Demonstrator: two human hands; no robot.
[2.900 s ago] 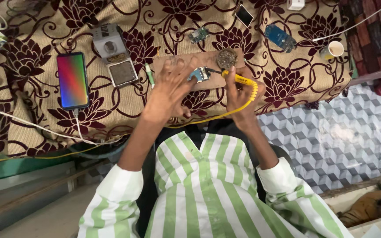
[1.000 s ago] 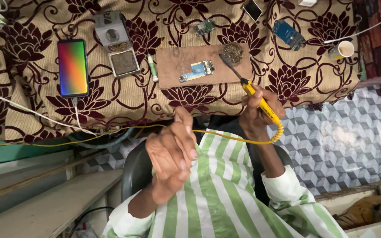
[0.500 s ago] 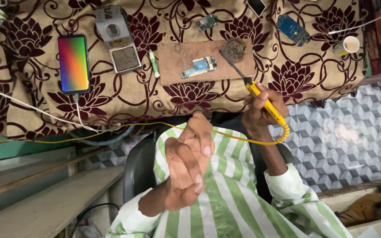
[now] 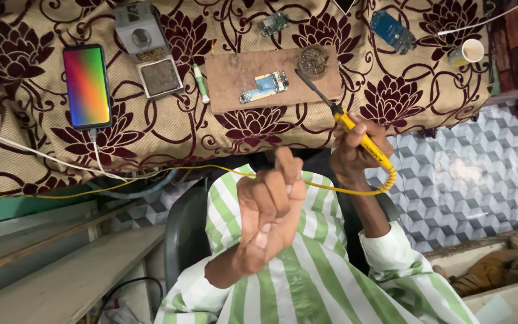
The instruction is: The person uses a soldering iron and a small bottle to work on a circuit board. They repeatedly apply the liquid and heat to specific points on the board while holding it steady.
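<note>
Floral cloth [image 4: 151,129] covers the table, with a phone [image 4: 87,86], wooden board [image 4: 235,75], green pen [image 4: 201,83] and paper cup [image 4: 469,52] on it.
</note>
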